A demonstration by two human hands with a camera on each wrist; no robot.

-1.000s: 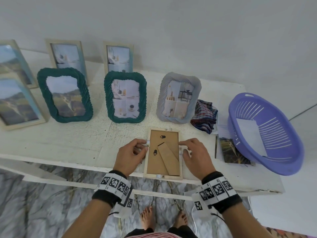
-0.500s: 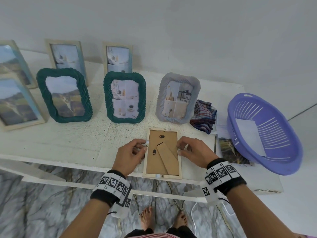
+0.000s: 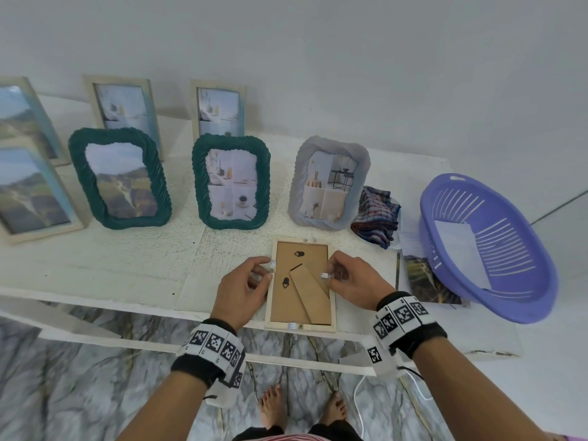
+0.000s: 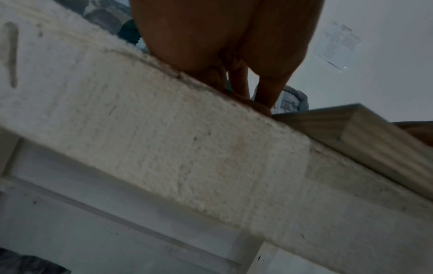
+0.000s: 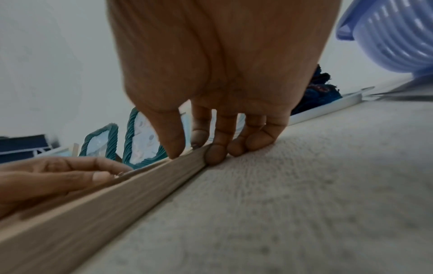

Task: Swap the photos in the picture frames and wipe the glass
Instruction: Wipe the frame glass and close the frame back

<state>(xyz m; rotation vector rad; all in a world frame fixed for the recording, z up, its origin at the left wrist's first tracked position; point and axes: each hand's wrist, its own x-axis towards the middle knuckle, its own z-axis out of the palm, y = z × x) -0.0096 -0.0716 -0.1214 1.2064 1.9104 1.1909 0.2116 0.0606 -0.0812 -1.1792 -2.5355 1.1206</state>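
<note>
A light wooden picture frame lies face down near the table's front edge, its brown backing board and stand flap up. My left hand sits at the frame's left rail, thumb and forefinger pinching a small metal tab. My right hand is at the right rail, fingers curled round a second tab. In the right wrist view my right hand has its thumb on top of the frame and its fingers against the outer side. The left wrist view shows my left hand above the table edge.
Two teal frames and a grey frame stand behind. A checked cloth, a loose landscape photo and a purple basket with paper in it are to the right. Several wooden frames stand at the back left.
My right hand has slid up along the right rail and curled its fingers onto the tab there. The left hand has stayed at the left tab.
</note>
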